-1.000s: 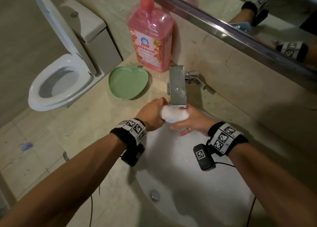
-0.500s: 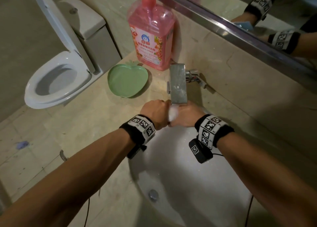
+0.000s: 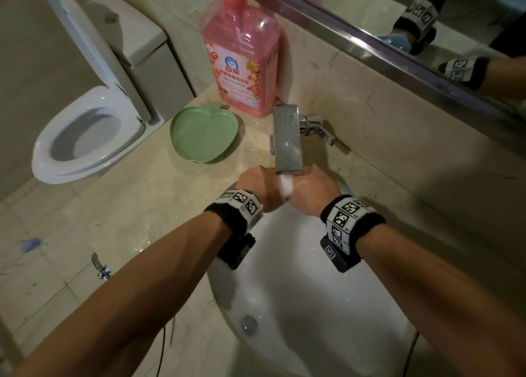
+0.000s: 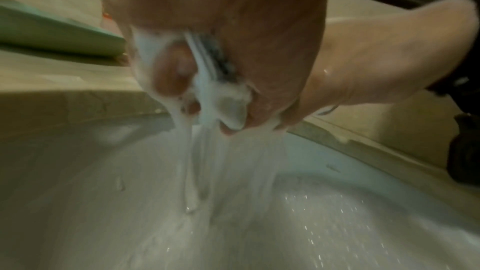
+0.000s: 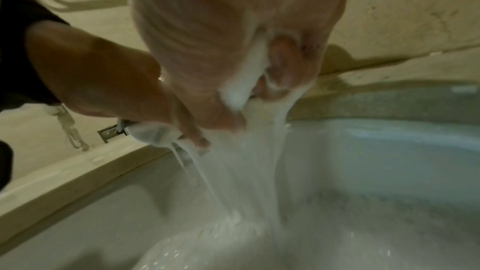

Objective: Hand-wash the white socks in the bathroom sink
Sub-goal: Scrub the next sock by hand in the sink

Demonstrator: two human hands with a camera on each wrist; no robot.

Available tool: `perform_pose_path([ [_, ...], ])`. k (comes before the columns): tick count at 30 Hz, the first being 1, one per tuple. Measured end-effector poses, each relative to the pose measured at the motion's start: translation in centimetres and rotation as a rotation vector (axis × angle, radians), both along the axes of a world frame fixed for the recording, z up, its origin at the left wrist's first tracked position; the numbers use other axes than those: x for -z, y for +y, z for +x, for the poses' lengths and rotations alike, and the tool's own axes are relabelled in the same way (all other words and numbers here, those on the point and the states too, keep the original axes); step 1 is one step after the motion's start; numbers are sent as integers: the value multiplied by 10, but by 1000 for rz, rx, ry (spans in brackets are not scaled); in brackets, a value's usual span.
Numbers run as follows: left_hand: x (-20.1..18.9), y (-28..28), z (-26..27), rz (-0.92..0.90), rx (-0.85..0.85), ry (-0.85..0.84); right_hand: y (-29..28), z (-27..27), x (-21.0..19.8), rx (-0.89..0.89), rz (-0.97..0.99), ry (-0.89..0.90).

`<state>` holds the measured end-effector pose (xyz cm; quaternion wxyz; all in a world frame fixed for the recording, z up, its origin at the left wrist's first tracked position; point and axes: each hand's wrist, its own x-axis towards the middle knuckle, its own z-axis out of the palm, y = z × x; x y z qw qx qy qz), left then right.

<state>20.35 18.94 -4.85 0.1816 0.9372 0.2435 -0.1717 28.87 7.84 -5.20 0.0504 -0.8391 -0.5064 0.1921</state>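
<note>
Both forearms are reaching forward and converging, wrists banded. Left hand (image 3: pixel 260 188) and right hand (image 3: pixel 311 194) are pressing together knuckle to knuckle, backs facing up in the head view. Left fingers (image 4: pixel 176 73) are curling tight around a white sock (image 3: pixel 285 188); right fingers (image 5: pixel 283 59) are curling around it too. Both hands are squeezing it between the fists.

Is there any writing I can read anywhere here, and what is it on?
"白猫": large white characters on the label of the pink pump bottle behind the tap.
Smaller lines below it on the same label: too small and blurred to read.
Wristbands: black-and-white square code patterns, no letters or numbers.
Tap, green dish, toilet, sink: no writing visible.
Both wrist views: no text.
</note>
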Motion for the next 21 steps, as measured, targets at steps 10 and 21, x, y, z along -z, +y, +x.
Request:
perform_pose_path([
  [10, 0, 34, -35, -502, -39, 20, 2, 4, 8, -17, 55, 317],
  [21, 11, 22, -29, -672, -294, -287, -27, 3, -7, 282, 246, 532],
])
